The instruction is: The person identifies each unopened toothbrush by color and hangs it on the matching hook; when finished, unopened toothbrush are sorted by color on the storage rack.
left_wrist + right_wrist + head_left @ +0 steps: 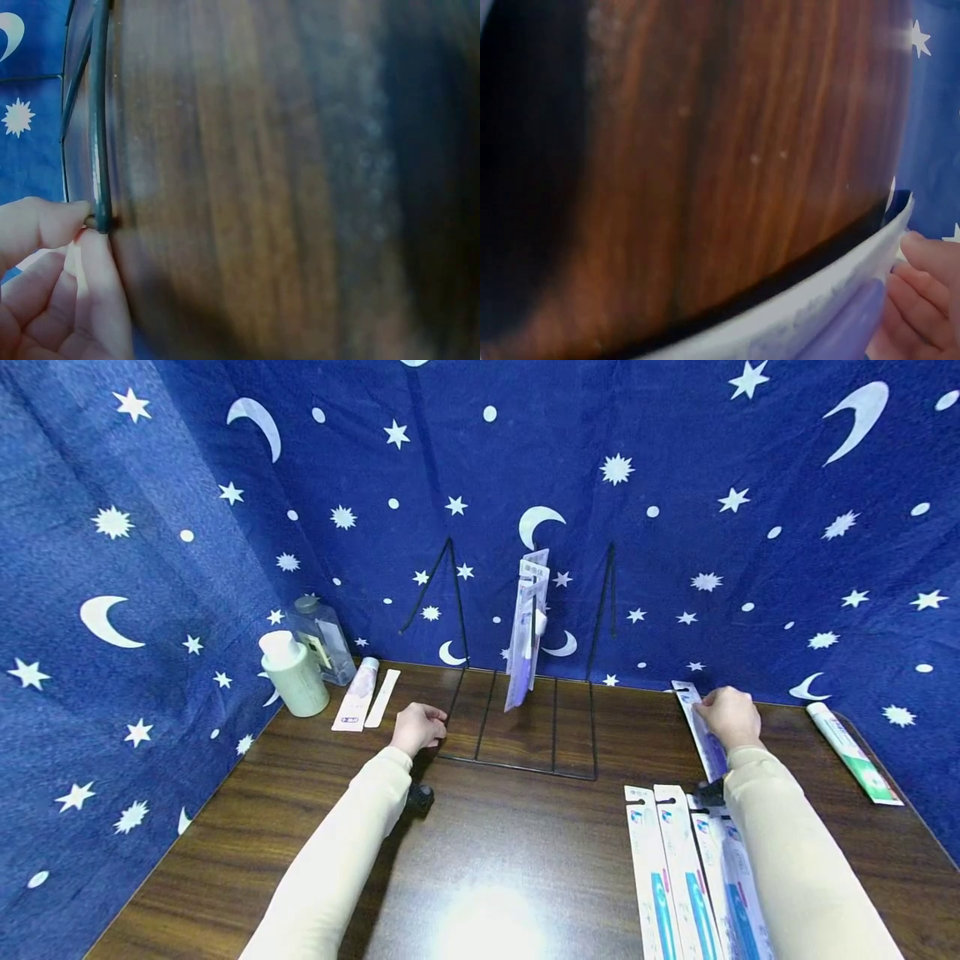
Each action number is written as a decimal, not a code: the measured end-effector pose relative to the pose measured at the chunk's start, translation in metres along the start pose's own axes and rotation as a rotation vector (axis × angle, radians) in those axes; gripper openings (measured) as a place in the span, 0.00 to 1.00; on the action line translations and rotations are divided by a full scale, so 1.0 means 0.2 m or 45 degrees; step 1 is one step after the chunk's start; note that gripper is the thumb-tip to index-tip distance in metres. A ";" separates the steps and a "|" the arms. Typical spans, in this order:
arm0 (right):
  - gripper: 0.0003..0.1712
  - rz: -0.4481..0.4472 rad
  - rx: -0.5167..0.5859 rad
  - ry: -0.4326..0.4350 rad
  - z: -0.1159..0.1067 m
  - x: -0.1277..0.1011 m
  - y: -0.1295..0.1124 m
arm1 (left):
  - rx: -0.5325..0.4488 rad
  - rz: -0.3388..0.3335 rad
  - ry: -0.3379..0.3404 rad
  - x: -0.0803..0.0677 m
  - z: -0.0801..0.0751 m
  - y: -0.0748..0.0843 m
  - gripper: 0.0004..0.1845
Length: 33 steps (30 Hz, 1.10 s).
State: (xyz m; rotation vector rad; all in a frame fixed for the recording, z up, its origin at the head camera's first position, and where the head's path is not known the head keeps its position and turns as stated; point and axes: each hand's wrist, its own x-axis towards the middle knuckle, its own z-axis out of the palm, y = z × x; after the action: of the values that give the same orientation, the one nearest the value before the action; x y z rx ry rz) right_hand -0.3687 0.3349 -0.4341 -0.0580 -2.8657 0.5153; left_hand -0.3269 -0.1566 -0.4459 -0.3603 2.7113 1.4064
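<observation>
My left hand [418,728] pinches the front left part of a black wire display rack [517,767] between thumb and index finger; the left wrist view shows the wire [100,150] reaching the fingertips. Purple packaged toothbrushes [527,627] hang at the middle of the rack. On the right, my right hand [731,717] pinches the side of another packaged purple toothbrush [693,718], its upper end pointing to the back. In the right wrist view the pack [802,300] is tilted above the table, and the thumb is at its edge. Its lower end is hidden by my wrist.
Several packaged blue toothbrushes [651,868] lie side by side under my right forearm. A green-and-white toothpaste tube [855,752] lies at the far right. Back left are a pale pump bottle [295,677], a clear bottle [326,639], a tube [356,695] and a slim white packet [382,698].
</observation>
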 end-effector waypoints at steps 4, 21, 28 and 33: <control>0.14 0.015 -0.007 0.057 -0.01 -0.02 0.01 | -0.001 0.011 -0.002 -0.02 0.01 0.02 0.16; 0.14 -0.002 0.101 0.406 -0.12 -0.08 -0.08 | 0.006 0.012 -0.010 -0.02 0.01 0.02 0.17; 0.14 -0.007 0.188 0.592 -0.18 -0.10 -0.14 | 0.023 0.007 -0.018 0.00 0.01 0.02 0.17; 0.14 -0.051 0.308 0.689 -0.23 -0.11 -0.23 | 0.030 0.006 -0.012 -0.01 -0.01 0.01 0.16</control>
State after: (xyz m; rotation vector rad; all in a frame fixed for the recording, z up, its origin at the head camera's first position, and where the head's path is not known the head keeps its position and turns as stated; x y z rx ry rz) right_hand -0.3362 0.3061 -0.3822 -0.0835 -2.2611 0.7091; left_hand -0.3255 -0.1562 -0.4429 -0.3456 2.7205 1.3730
